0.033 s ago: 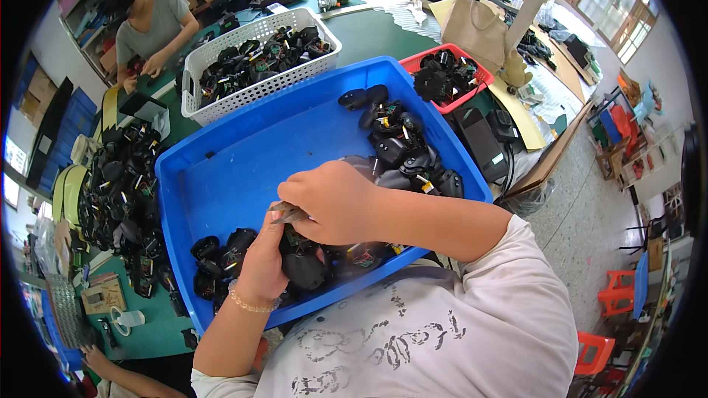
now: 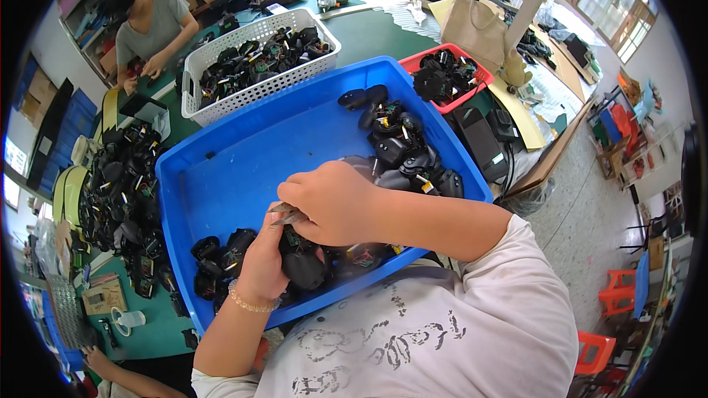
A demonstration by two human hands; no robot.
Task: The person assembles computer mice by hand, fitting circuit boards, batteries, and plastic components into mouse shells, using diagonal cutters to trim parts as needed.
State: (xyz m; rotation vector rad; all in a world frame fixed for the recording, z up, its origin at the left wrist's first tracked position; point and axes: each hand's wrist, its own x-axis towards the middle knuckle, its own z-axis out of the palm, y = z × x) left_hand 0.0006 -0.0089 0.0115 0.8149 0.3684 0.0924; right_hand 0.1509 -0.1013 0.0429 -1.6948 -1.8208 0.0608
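Over the near side of the blue bin (image 2: 243, 121), my two hands meet. My left hand (image 2: 263, 259) is closed round a rounded black plastic housing (image 2: 304, 269), with a bit of green circuit board showing at its top. My right hand (image 2: 335, 200) is wrapped round a metal tool that looks like pliers (image 2: 290, 215). Its grey jaws point left beside my left thumb, and its handles are hidden in my palm. Similar black housings with wires (image 2: 394, 149) lie along the bin's right side, and more (image 2: 214, 262) lie in its near left corner.
A white perforated basket (image 2: 258, 85) and a red basket (image 2: 483, 77) hold more black parts behind the bin. A large heap of them (image 2: 122, 191) covers the table at left. A co-worker (image 2: 158, 26) sits far left; another person's hand (image 2: 96, 360) shows lower left.
The jaws of the pliers show slightly more apart than before. Both hands and the black housing stay in place.
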